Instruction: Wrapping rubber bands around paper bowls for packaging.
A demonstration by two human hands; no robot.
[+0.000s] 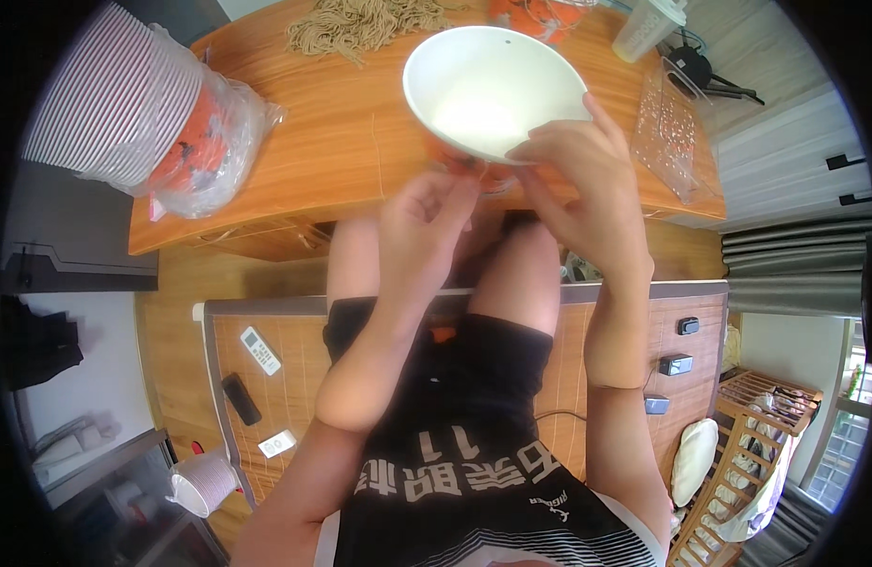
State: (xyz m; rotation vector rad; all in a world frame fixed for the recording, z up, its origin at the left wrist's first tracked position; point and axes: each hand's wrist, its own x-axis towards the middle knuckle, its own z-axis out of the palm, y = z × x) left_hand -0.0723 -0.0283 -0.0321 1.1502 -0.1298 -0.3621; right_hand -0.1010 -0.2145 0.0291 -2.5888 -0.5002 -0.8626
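Note:
A large paper bucket (pixel 474 90), white inside and orange outside, is tilted at the near edge of the wooden table. My right hand (pixel 582 156) grips its rim on the right, with the thumb below the edge and the fingers over the top. Close to the bucket's near underside, my left hand (pixel 425 213) is closed in a pinch at the fingertips. Whatever lies between those fingertips is too small to make out. Behind the bucket lies a heap of tan twisted cords (pixel 365 24).
A tall stack of nested buckets (pixel 119 104) in clear plastic lies at the table's left. At the right are a clear plastic tray (pixel 677 132) and a lidded cup (pixel 649 30). Behind me, a mat-topped bed (pixel 294 397) holds a remote (pixel 260 351) and a phone (pixel 240 399).

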